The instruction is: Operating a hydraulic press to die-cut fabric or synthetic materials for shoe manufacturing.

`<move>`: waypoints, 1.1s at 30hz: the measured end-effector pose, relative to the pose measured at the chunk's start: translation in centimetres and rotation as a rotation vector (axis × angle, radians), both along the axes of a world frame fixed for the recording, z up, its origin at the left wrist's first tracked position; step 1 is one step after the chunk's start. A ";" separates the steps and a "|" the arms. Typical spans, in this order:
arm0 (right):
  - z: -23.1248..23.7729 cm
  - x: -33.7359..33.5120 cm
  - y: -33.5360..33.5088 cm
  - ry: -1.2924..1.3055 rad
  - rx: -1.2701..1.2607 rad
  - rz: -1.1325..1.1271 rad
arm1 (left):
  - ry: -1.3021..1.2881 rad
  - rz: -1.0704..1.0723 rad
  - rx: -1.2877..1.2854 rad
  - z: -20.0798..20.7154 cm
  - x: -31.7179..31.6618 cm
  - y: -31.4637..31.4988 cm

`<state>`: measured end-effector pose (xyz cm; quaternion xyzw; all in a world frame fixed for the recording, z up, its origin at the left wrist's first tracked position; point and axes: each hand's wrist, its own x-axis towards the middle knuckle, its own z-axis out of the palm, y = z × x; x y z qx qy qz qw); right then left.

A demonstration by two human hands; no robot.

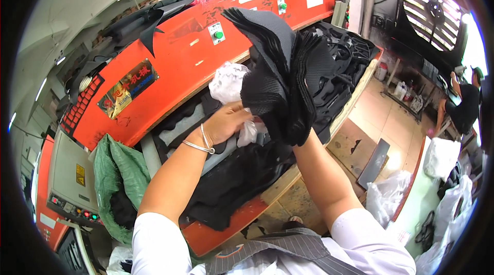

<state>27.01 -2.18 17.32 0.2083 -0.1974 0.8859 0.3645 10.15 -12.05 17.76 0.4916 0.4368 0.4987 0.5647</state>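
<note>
My right hand, hidden behind a thick bundle of black textured sheet pieces [280,69], holds it up over the machine bed; only the wrist and forearm show below it. The pieces are layered and fan out at the top. My left hand [226,123], with a silver bangle at the wrist, has its fingers closed on a thin whitish plastic bag [249,132] beside the bundle's lower left side. A crumpled white plastic clump [228,82] sits just above that hand; whether it is the same bag I cannot tell.
Under my hands, the bed carries black cut material [236,182] and black scraps [342,64]. The machine's orange beam [180,54] runs behind. A green woven sack [118,172] stands at left. Clear plastic bags [388,198] lie at right. Another person [460,102] sits at far right.
</note>
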 end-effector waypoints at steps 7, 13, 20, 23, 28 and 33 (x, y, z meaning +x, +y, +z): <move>2.6 7.3 11.3 0.041 0.255 -0.328 | 0.857 0.334 0.137 3.0 -5.8 -0.6; -2.6 9.7 20.2 -0.845 0.550 -1.312 | 0.723 0.286 0.096 2.7 -7.7 -2.8; -1.1 8.4 19.4 -0.130 0.151 -0.393 | 0.387 0.774 0.186 1.1 -13.2 -5.2; 0.7 7.1 15.7 -0.438 0.110 -0.341 | 0.155 0.881 0.234 0.5 -14.3 -5.7; -1.4 6.8 13.2 -1.041 0.234 -0.544 | -0.281 0.812 0.249 1.5 -15.5 -6.4; -2.8 6.2 11.7 -1.142 0.534 -0.375 | -0.313 0.817 0.302 2.5 -15.6 -6.7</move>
